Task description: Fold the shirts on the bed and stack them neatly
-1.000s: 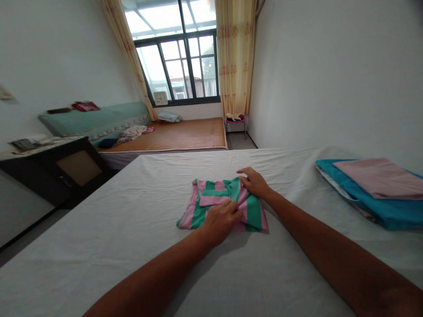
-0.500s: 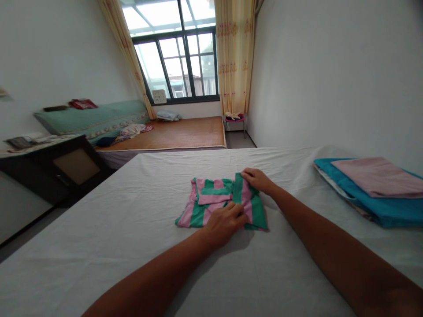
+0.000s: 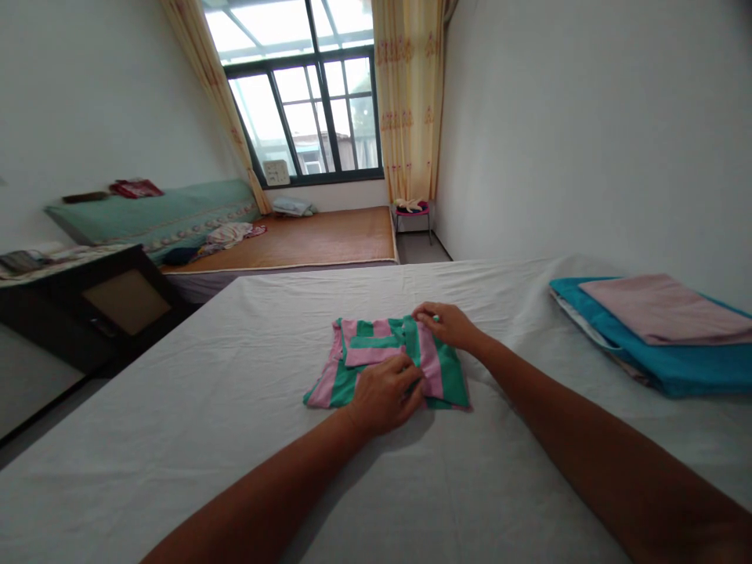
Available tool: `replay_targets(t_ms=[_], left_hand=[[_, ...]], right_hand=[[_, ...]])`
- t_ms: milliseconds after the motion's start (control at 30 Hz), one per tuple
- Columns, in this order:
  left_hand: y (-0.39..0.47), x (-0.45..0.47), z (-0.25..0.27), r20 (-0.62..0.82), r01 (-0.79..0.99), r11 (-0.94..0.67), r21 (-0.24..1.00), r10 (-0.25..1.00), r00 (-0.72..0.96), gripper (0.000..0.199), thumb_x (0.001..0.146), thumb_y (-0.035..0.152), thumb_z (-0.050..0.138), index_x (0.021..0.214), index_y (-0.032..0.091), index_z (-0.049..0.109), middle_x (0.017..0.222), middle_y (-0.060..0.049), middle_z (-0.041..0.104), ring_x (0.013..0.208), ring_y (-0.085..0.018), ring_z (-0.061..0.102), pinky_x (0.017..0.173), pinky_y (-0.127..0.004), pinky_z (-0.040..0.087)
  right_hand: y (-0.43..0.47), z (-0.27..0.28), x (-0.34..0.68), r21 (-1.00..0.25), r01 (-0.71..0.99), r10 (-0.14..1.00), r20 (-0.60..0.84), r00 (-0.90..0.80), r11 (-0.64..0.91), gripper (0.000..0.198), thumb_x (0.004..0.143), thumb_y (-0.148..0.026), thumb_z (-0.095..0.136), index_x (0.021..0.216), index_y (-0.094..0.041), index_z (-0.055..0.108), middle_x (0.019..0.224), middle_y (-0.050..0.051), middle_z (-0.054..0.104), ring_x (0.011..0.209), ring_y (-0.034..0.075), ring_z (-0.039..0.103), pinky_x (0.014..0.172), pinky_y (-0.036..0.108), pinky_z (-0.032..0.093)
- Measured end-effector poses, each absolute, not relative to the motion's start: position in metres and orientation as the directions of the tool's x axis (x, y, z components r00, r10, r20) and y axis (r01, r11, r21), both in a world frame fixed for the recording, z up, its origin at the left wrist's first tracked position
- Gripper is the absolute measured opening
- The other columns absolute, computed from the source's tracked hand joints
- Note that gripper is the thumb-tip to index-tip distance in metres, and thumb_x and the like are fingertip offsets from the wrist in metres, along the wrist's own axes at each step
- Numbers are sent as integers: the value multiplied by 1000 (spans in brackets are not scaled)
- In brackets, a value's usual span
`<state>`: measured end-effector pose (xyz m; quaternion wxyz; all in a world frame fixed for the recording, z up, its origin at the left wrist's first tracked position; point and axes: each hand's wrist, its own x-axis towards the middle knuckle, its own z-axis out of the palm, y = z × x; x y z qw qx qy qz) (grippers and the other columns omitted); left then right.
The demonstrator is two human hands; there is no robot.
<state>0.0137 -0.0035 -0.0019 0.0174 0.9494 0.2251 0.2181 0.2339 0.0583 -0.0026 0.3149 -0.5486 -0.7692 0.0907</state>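
Observation:
A folded garment with pink and green stripes (image 3: 342, 376) lies flat on the white sheet (image 3: 176, 439) in front of me. One striped flap is folded over its right side, and a narrow folded strip runs sideways across its middle. My left hand (image 3: 385, 395) rests on the near part of the garment, its fingers curled onto the flap's near edge; the fingertips are partly hidden. At the far edge, my right hand (image 3: 445, 323) pinches the flap's upper corner between thumb and fingers. A bit of green cloth shows between those fingers.
To the right lies a stack of folded cloth, a pink piece (image 3: 663, 309) on top of a blue one (image 3: 693, 372). Beyond the sheet stand a bed with a brown mat (image 3: 329, 235), a dark cabinet (image 3: 129, 298) and a small stool (image 3: 413, 210).
My right hand has brought the flap's upper corner left and down onto the garment. My left hand stays at the near edge, its fingers a little less bunched. The view has shifted slightly.

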Motion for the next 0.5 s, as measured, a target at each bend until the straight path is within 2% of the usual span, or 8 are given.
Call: replay_targets(t_ms=[67,133,200,300,400,500], left_hand=[[-3,17,-6,369,399,-908,129,417,830,22,92,28,44,99,21,64,92,-5,59,83,-15,56,73,-26,47],[-5,21,-11,332,352,-929,116,370,868,23,91,28,46,104,22,64,96,-5,59,86,-16,55,76,-27,47],[-8,23,-14,315,328,-938,112,347,883,25,91,28,46,109,23,63,99,-5,59,88,-16,55,78,-27,47],[-12,23,-15,297,330,-938,104,346,890,27,92,29,45,112,25,63,99,-5,59,87,-15,56,76,-27,47],[-9,18,-11,283,346,-933,99,359,889,26,94,32,43,107,25,65,98,-3,60,85,-14,57,71,-24,46],[4,8,-6,318,401,-910,109,414,853,28,96,32,40,101,24,66,93,-2,62,87,-14,57,73,-24,46]], right_hand=[[56,-16,228,-376,798,870,348,-350,472,32,92,-35,48,117,-24,63,119,5,67,112,21,57,96,36,42],[56,-31,225,-308,802,851,314,-422,511,41,93,-41,47,131,-26,54,135,5,56,128,23,45,106,41,34],[59,-44,225,-288,810,853,287,-437,511,44,95,-42,42,136,-29,49,141,3,51,134,22,38,110,43,29],[65,-50,231,-273,819,854,300,-426,505,43,96,-40,38,136,-28,49,141,3,50,136,22,36,111,43,27],[67,-44,243,-276,867,868,406,-286,415,42,94,-34,44,131,-17,52,137,11,53,130,22,43,107,40,33],[61,-31,260,-347,923,909,418,-5,165,34,91,-30,46,118,-12,58,117,15,64,110,22,57,95,35,43]])
